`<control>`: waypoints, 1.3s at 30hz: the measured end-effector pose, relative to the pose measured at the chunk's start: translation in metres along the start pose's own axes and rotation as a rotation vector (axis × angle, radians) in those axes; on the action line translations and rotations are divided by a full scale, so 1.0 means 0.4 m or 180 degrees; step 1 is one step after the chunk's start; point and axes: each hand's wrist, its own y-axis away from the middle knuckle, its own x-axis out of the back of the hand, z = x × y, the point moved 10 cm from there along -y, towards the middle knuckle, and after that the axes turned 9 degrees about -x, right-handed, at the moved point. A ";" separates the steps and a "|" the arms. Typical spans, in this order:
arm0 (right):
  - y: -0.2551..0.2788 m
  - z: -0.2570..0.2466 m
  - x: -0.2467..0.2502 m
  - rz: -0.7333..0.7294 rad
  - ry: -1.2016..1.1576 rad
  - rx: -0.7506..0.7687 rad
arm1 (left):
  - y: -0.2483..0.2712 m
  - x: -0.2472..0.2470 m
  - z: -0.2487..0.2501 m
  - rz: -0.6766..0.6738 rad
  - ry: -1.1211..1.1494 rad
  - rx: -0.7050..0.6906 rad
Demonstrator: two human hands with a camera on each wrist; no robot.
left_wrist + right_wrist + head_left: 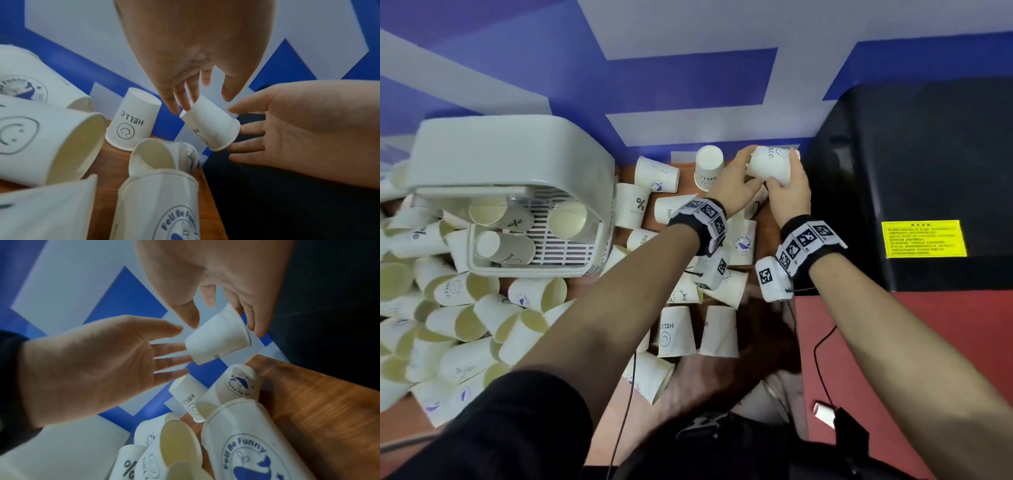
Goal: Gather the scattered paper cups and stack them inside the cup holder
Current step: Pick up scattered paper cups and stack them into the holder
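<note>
A white paper cup (770,166) printed "HELLO" is lifted at the far end of the table, lying sideways between both hands. My right hand (787,181) pinches the paper cup (218,340) near its rim between thumb and fingers. My left hand (743,171) is spread, and its straight fingers (179,105) touch the base of the paper cup (209,126). The white plastic cup holder (510,164) stands at the left, with three cups lying in its slatted tray. Many cups lie scattered around it.
A black machine (914,178) with a yellow label (924,238) stands close on the right. The blue and white wall is just behind the hands. An upside-down HELLO cup (709,168) stands beside them. A heap of cups (448,325) covers the wooden table (308,394) at the left. Thin cables (822,346) hang nearby.
</note>
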 end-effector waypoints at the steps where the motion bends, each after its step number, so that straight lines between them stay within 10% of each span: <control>1: 0.014 -0.009 0.000 -0.0033 -0.0053 0.0046 | 0.013 0.014 0.012 0.0077 0.0018 -0.0048; 18: 0.381 -0.156 -0.141 -0.0952 0.0289 0.0597 | 0.368 0.342 0.133 0.1499 -0.0277 -0.0577; 39: 0.708 -0.232 -0.647 -0.2239 0.1410 0.1063 | 0.782 0.762 -0.224 0.2802 0.0715 0.0421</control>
